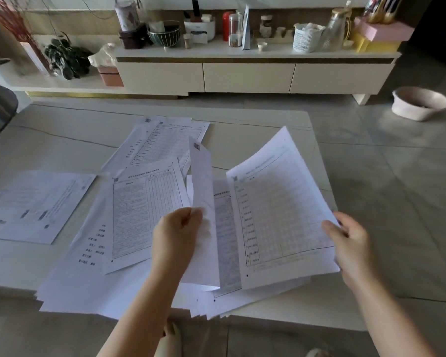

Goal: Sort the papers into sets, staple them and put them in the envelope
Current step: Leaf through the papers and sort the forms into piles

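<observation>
a single sheet (202,202) is pinched upright in the left hand (177,233), the fingers curled round its lower edge. a gridded sheet (281,207) is held at its right edge by the right hand (350,243), thumb on top and fingers closed underneath, so that it is lifted and bowed above the near pile (93,287) at the table's (62,132) 6 o'clock edge. another table-printed sheet (144,215) lies flat at 9 o'clock of the left hand. a fanned set (162,143) is laid at 12 o'clock, and a separate set (34,204) rests well apart at 9 o'clock. no stapler or envelope can be made out.

sorting is judged to be in hand, with stapling not yet begun. the headings of both lifted sheets should be read before either is let go, and each should be laid squarely on the matching set, corners aligned, so that later stapling is made clean. the near pile overhangs the table edge and should be kept from sliding off.
</observation>
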Demonstrator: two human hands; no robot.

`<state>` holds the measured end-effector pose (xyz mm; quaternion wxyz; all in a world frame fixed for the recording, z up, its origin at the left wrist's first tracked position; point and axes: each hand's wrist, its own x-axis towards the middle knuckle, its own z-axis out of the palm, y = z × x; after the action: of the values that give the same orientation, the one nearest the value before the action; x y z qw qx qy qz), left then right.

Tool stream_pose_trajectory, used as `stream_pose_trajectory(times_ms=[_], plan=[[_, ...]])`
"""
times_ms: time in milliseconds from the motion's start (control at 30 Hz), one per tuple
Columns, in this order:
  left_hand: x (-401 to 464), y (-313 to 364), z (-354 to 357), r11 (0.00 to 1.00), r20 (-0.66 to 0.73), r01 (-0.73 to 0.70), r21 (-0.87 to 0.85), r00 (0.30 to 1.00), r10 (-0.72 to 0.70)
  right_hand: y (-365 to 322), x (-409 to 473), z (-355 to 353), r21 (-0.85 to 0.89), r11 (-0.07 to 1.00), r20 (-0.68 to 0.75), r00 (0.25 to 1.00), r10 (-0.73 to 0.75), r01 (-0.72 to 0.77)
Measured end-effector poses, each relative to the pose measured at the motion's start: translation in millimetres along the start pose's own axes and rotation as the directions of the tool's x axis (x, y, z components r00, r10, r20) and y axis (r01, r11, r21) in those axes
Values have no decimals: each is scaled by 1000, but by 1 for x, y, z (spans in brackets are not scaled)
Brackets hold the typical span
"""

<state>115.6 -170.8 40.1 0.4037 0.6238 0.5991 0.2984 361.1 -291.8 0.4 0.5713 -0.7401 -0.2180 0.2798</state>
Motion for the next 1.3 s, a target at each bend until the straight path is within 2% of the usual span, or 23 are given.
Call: stream_pose_trajectory(times_ms=[167,267,367,500,567,700,800,867,933,967,1000,1067,1167,1300], plan=[[-12,-3,17,999,130,19,-43,991,-13,1,-16,33,-52,996,142,986,84,-77],[-17,-9,43,1000,198,19,-9,980,-17,4,-26,52,-30,981,267,945,191,-190],[-21,-10,58,999,257,31,-11,966,-27,2,-32,61,17,969,360,906,225,-247],[-20,-12,69,999,316,-34,-6,948,34,-2,-38,61,90,922,473,831,293,-377],[-19,-11,73,1000,304,15,-15,953,-10,0,-37,61,125,898,521,798,302,-421],[-20,-7,76,976,292,139,-167,953,-86,2,-39,64,115,888,597,745,297,-446],[-19,-7,78,983,241,132,-128,965,-98,2,-37,65,133,893,560,776,291,-431],[-17,-11,79,985,234,134,-111,967,-105,4,-30,59,48,950,440,860,257,-308],[-15,-13,77,985,244,138,-106,964,-109,7,-19,46,-236,967,261,952,161,-99],[-13,-15,77,985,251,131,-113,963,-99,8,-14,39,-396,918,195,974,114,-28],[-13,-16,76,987,257,119,-113,963,-86,11,-11,32,-527,850,152,983,99,-5],[-12,-18,76,993,258,93,-67,963,-72,15,-9,23,-662,749,123,981,149,-31],[-14,-18,80,995,248,94,-25,965,-85,19,-11,24,-668,741,162,958,237,-71],[-17,-17,83,996,244,86,-7,966,-82,22,-10,33,-642,765,179,963,204,-43]])
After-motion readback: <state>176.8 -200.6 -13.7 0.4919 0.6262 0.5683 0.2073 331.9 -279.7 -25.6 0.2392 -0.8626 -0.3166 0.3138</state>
